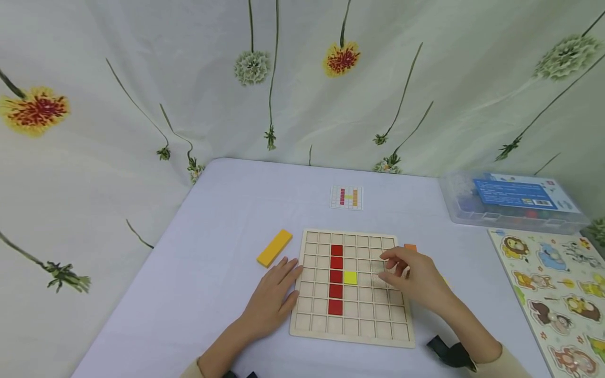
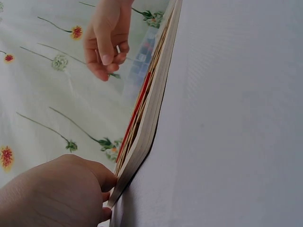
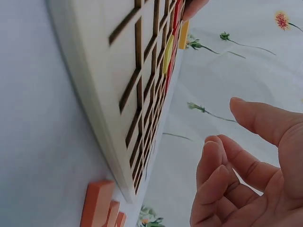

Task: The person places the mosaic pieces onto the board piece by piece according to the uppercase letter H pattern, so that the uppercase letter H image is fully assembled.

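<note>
A wooden grid board (image 1: 321,326) lies flat on the table. Five-square column aside, its red tiles (image 1: 336,276) run down one column, with a yellow tile (image 1: 350,277) set to the right of the middle one. Against the board's left edge rests my left hand (image 1: 268,302), its fingers touching the rim (image 2: 142,137). Over the right side of the board hovers my right hand (image 1: 418,275). Its fingers are loosely bent, thumb apart from the fingertips, and the right wrist view shows nothing between them. Orange blocks (image 3: 97,203) lie beside the board's right edge, partly hidden by that hand in the head view.
A small pattern card (image 1: 336,198) lies beyond the board. Left of it sits a yellow-orange block (image 1: 275,248). At the right are a clear plastic box (image 1: 515,212) and an animal puzzle board (image 1: 534,291). A black strap (image 1: 449,353) lies near the right forearm.
</note>
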A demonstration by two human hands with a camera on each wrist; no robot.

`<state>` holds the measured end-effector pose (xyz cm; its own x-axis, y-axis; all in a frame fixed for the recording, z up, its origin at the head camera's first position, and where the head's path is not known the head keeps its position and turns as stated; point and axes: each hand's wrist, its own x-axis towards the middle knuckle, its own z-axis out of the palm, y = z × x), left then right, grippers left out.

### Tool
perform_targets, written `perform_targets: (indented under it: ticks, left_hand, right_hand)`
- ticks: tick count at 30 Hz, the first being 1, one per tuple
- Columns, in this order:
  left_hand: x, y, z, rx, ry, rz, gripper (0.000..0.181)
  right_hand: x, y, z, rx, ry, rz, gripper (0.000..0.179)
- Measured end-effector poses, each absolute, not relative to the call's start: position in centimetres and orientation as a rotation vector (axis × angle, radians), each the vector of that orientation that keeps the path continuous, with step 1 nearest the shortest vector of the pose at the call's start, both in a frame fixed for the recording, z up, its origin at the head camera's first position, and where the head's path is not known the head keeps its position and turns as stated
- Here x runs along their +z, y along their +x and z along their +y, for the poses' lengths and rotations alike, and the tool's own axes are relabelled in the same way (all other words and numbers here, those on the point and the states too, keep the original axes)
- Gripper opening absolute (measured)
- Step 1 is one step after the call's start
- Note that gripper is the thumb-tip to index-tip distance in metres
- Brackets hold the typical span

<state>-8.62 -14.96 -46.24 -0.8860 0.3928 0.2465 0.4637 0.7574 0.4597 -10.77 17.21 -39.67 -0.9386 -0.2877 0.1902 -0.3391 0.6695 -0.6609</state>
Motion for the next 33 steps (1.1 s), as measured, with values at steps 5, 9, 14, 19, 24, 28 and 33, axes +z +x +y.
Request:
perform_targets:
  ticks: [5, 9, 14, 19, 24, 28, 33]
  left_hand:
    - [-46.3, -8.6, -15.0, -0.785, -0.692, -2.813, 0.05]
    - [-46.2, -8.7, -14.9, -0.792, -0.699, -2.811, 0.049]
    - [-46.1, -8.6, -14.9, -0.799, -0.697, -2.815, 0.049]
    - [-46.1, -8.6, -14.9, -0.802, -0.694, -2.815, 0.049]
    - [-46.1, -8.6, -14.9, -0.799, -0.687, -2.82, 0.05]
    - [-46.2, -8.6, -14.9, -0.791, -0.69, -2.812, 0.049]
    - [-46.3, -8.6, -15.0, -0.79, -0.7, -2.798, 0.049]
  right_hand:
    - [-39.4, -10.2, 19.8, 1.077, 0.437, -2.764, 0.031]
    - [-39.2, -9.9, 22.1, 0.976, 0.304, -2.798, 0.035]
    - [-39.7, -9.5, 24.5, 0.896, 0.166, -2.792, 0.036]
    - [-40.6, -9.4, 26.2, 0.898, 0.058, -2.826, 0.038]
    - [-41.4, -9.4, 26.9, 0.933, -0.018, -2.896, 0.043]
    - [-41.8, -9.6, 27.1, 0.952, -0.06, -2.937, 0.045]
    - [-42.5, -9.8, 27.4, 0.973, -0.074, -3.001, 0.047]
